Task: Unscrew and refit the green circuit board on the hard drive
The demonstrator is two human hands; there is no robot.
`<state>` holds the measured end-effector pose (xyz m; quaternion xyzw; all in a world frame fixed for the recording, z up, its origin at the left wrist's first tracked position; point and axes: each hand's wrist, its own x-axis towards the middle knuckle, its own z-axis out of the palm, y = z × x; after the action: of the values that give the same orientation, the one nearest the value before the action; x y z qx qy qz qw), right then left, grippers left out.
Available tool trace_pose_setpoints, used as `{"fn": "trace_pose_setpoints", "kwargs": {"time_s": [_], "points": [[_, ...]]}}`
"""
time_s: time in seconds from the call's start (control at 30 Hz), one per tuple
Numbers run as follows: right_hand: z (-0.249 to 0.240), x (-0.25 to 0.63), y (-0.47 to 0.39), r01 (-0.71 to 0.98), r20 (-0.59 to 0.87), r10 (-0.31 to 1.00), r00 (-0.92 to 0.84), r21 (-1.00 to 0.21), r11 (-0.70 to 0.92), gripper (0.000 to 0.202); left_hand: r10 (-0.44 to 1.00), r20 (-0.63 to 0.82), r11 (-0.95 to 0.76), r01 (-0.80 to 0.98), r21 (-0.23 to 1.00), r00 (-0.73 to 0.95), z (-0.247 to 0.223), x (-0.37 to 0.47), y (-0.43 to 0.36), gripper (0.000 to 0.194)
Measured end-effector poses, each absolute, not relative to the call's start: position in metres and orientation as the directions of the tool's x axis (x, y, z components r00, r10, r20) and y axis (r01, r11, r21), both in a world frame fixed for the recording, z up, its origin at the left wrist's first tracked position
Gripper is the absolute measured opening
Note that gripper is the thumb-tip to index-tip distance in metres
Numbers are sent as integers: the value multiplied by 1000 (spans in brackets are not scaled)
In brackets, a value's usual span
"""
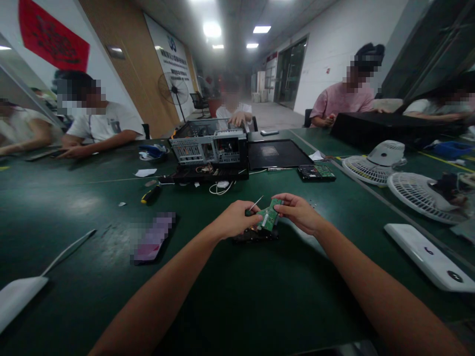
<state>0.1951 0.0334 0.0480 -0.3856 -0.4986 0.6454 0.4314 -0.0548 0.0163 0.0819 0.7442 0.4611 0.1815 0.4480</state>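
Note:
Between my two hands a green circuit board (267, 216) is tilted up over a dark hard-drive-like part (256, 236) lying on the green table. My right hand (296, 211) pinches the board's upper right edge between thumb and fingers. The fingers of my left hand (239, 217) are closed around a screwdriver (257, 202) whose thin metal shaft points up and right, and its thumb touches the board's left side. My left palm and the lower part of its fingers hide some of the dark part.
An open computer case (210, 151) stands ahead beside a black panel (278, 154). A second drive (316, 172), white fan parts (382, 160), a yellow-black screwdriver (150, 194), a purple phone-like object (155, 237) and a white device (426, 254) lie around. People sit across the table.

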Motion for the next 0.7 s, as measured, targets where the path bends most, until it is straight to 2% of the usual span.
{"fn": "trace_pose_setpoints", "kwargs": {"time_s": [0.13, 0.27, 0.5, 0.7], "points": [[46, 192, 33, -180, -76, 944, -320, -974, -139, 44, 857, -129, -185, 532, 826, 498, 83, -53, 13, 42], [42, 189, 32, -152, -71, 952, -297, -981, -121, 42, 852, -153, -205, 589, 782, 500, 83, -50, 10, 34], [37, 191, 34, -57, -15, 936, -351, -998, -38, 36, 859, -77, -343, 683, 645, 505, 76, -44, 11, 23], [38, 192, 33, 22, -8, 937, -349, -1000, 0, 35, 851, -9, -428, 703, 568, 525, 68, -43, 12, 21]]}}
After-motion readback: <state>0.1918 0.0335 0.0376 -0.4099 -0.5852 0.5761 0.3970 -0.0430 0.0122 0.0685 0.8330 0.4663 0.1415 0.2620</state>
